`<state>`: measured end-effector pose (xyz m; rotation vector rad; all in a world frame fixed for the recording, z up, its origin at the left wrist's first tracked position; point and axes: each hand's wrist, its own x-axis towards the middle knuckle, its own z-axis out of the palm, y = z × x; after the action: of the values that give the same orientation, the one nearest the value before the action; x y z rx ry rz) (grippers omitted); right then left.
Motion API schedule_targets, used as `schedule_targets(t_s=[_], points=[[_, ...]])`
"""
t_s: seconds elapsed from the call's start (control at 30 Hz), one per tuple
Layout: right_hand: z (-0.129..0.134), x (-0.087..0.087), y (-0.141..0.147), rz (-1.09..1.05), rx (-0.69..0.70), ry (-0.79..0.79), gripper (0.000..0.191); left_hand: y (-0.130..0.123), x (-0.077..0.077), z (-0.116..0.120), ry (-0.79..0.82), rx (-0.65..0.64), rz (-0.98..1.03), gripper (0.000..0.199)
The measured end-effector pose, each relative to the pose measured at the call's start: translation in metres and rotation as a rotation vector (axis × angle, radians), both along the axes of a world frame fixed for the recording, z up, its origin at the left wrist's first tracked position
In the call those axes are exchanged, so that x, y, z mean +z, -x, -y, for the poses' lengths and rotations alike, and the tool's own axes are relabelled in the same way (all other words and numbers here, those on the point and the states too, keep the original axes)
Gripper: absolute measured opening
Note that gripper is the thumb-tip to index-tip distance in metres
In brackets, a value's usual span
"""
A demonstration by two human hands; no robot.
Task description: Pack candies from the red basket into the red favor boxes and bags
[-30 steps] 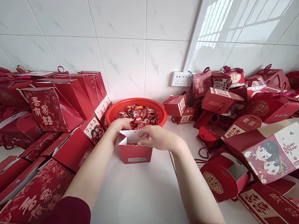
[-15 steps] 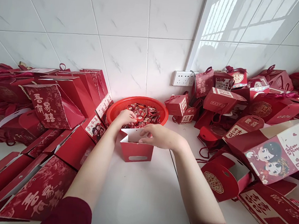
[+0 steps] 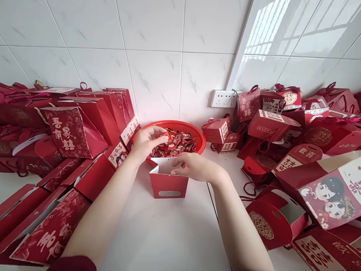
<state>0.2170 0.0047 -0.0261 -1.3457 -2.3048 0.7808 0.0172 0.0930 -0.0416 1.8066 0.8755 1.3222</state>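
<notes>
White table (image 3: pixel 170 245) holds a red box (image 3: pixel 166 182), prob. light & bendy, best held by its sides; hands apart, R hand (image 3: pixel 200 166) at its rim (can't tell if gripping), L hand (image 3: pixel 148 142) pinching a sweet (image 3: pixel 168 135).

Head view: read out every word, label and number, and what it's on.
"吾有家囍": upright left gift box
"吾": lower-left gift bag; rest unclear
"歡喜", "囍": round-topped box
"囍": couple-print box
"囍": lower-right window box
"囍": small box below socket
Other lettering, including candy wrappers, is too small or blurred. No readable numbers.
</notes>
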Motion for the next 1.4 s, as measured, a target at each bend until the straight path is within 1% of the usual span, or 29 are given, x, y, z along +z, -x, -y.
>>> schedule_targets(t_s=[0.07, 0.13, 0.23, 0.3, 0.4, 0.5, 0.6, 0.77, 0.83, 0.9, 0.93, 1.0, 1.07, 1.13, 1.2, 1.23, 1.3, 1.33, 1.4], points=[[-0.001, -0.001, -0.001, -0.03, 0.065, 0.002, 0.02, 0.0, 0.004, 0.025, 0.005, -0.049, -0.047, 0.032], [-0.003, -0.002, -0.003, -0.047, 0.102, -0.044, 0.019, -0.002, 0.005, 0.044, -0.028, -0.078, -0.161, 0.028], [-0.003, -0.002, -0.007, -0.071, 0.082, -0.168, 0.015, -0.006, 0.008, 0.057, -0.09, -0.062, -0.314, 0.023], [-0.002, 0.0, -0.009, -0.123, 0.051, -0.267, 0.013, -0.008, 0.013, 0.062, -0.108, -0.028, -0.346, 0.024], [0.003, 0.006, -0.012, -0.238, 0.029, -0.37, 0.012, -0.007, 0.022, 0.07, -0.144, 0.005, -0.349, 0.025], [0.01, 0.011, -0.013, -0.332, 0.035, -0.383, 0.014, -0.005, 0.032, 0.08, -0.166, -0.006, -0.322, 0.026], [0.014, 0.015, -0.01, -0.396, 0.018, -0.408, 0.014, -0.001, 0.039, 0.087, -0.112, -0.03, -0.253, 0.028], [0.019, 0.018, -0.004, -0.46, -0.033, -0.442, 0.016, 0.005, 0.043, 0.088, 0.062, -0.003, -0.136, 0.026], [0.022, 0.019, -0.002, -0.462, -0.042, -0.475, 0.015, 0.005, 0.043, 0.088, 0.085, 0.007, -0.09, 0.025], [0.023, 0.019, -0.001, -0.462, -0.046, -0.506, 0.014, 0.004, 0.043, 0.089, 0.061, 0.01, -0.067, 0.023], [0.024, 0.019, 0.0, -0.47, -0.049, -0.496, 0.014, 0.003, 0.043, 0.09, 0.026, 0.018, -0.068, 0.022], [0.023, 0.018, 0.001, -0.52, -0.05, -0.398, 0.014, 0.002, 0.042, 0.092, -0.106, 0.07, -0.087, 0.018], [0.022, 0.015, 0.003, -0.613, -0.025, -0.241, 0.019, 0.0, 0.04, 0.093, -0.325, 0.176, -0.162, 0.013], [0.021, 0.013, 0.004, -0.719, 0.028, -0.143, 0.028, -0.001, 0.037, 0.093, -0.594, 0.288, -0.289, 0.008], [0.021, 0.012, 0.005, -0.795, 0.073, -0.141, 0.029, -0.001, 0.034, 0.093, -0.81, 0.349, -0.408, 0.005], [0.021, 0.013, 0.005, -0.82, 0.083, -0.156, 0.027, -0.001, 0.033, 0.093, -0.877, 0.36, -0.446, 0.005], [0.022, 0.014, 0.004, -0.842, 0.089, -0.177, 0.024, -0.001, 0.032, 0.094, -0.923, 0.369, -0.483, 0.005], [0.023, 0.014, 0.004, -0.842, 0.087, -0.178, 0.024, -0.001, 0.033, 0.096, -0.912, 0.372, -0.493, 0.006], [0.024, 0.015, 0.003, -0.818, 0.076, -0.178, 0.024, -0.001, 0.037, 0.1, -0.834, 0.359, -0.533, 0.01]])
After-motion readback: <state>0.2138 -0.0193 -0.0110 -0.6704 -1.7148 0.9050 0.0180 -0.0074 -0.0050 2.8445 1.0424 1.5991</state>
